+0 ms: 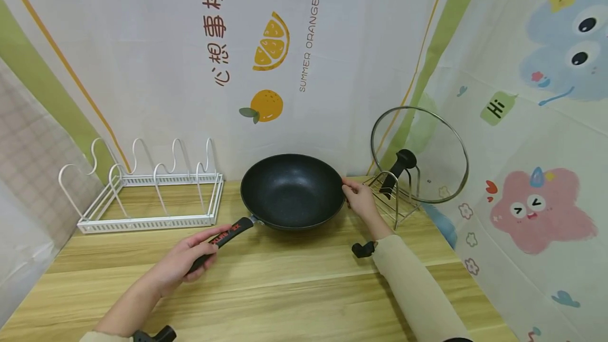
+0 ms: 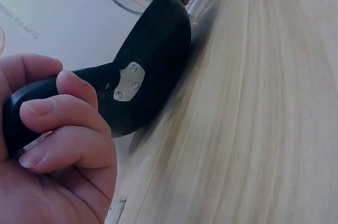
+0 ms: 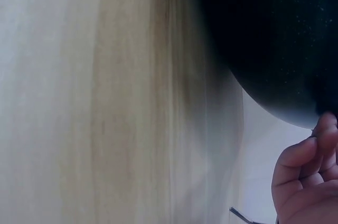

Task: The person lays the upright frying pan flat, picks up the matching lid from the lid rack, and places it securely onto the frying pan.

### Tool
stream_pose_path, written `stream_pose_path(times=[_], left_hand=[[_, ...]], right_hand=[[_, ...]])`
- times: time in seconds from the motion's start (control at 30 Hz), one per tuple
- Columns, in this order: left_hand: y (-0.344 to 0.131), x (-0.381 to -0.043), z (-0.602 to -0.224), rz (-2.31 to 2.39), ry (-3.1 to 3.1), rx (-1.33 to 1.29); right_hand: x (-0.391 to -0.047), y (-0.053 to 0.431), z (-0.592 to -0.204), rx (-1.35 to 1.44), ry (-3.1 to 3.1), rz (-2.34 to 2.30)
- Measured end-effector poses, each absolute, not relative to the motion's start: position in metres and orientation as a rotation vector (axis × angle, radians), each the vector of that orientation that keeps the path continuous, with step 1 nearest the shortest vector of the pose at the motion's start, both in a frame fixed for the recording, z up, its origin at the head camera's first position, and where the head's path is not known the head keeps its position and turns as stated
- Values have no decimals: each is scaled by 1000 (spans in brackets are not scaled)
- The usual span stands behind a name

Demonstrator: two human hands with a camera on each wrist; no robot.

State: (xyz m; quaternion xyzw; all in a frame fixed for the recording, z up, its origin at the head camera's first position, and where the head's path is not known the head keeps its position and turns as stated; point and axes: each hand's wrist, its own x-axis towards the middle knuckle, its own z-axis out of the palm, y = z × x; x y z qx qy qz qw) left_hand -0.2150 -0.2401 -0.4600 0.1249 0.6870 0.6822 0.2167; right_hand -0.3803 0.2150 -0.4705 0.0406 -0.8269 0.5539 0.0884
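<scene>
A black wok (image 1: 291, 194) with a long black handle is in the middle of the head view, its inside facing the person. My left hand (image 1: 190, 257) grips the handle (image 1: 233, 232), fingers curled round it; the left wrist view shows the riveted metal bracket (image 2: 127, 82) beyond the fingers. At the opposite side of the wok, my right hand (image 1: 361, 199) pinches the rim between thumb and fingers. In the right wrist view the right hand's fingertips (image 3: 326, 126) are at the wok's edge, and the dark underside (image 3: 264, 34) shows over the wooden table.
A white wire rack (image 1: 147, 222) stands at the back left of the wooden table (image 1: 285, 300). To the right, a small metal rack (image 1: 398, 215) holds a glass lid (image 1: 442, 157) with a black knob, upright behind the right hand. Printed cloth hangs behind and to the right.
</scene>
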Motion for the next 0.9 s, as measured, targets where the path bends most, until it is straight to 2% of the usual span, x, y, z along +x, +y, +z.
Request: stream_pose_path(times=[0.9], left_hand=[[-250,-228,-462,1927,1790,428]], right_hand=[[-371,215,-469,127,-2470,1568]])
